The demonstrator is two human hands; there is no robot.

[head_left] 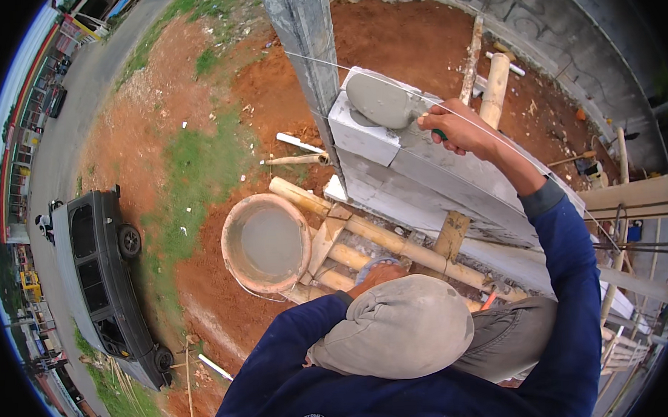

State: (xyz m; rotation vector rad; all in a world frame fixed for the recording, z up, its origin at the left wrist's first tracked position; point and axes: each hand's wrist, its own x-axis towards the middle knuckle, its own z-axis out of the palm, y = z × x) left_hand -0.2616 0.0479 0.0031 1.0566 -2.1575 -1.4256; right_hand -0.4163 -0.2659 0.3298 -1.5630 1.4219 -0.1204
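Observation:
My right hand (458, 129) is closed round the green handle of a trowel. The trowel's rounded blade (377, 100), coated in wet grey mortar, lies along the top of a white block (362, 135) at the end of a block wall. A taut white string (488, 127) runs over the wall and passes across my right hand. My left hand (380, 275) is low beside my bent knee, which hides most of its fingers. Next to it shows a pale bluish rounded thing (375, 265), and I cannot tell whether the hand grips it.
A round clay-coloured tub (230, 248) of grey mortar stands left of the bamboo poles (384, 232) beneath me. A grey concrete post (307, 59) rises at the wall's end. Red soil lies on both sides; a dark car (96, 274) is parked left.

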